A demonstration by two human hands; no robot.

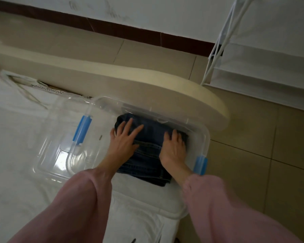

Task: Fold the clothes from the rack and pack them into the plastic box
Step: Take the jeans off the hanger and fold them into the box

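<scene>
A clear plastic box (203,137) with blue latches stands on the white bed, near its corner. Folded dark blue jeans (148,155) lie inside it, their near end hanging over the box's front rim. My left hand (124,141) lies flat on the left side of the jeans, fingers spread. On their right side my right hand (174,146) presses down with straight fingers. Both arms wear pink sleeves.
The box's clear lid (60,137) with a blue latch lies on the bed to the left of the box. A cream padded bed frame (147,79) curves behind it. A white rack (218,48) stands on the tiled floor at the upper right.
</scene>
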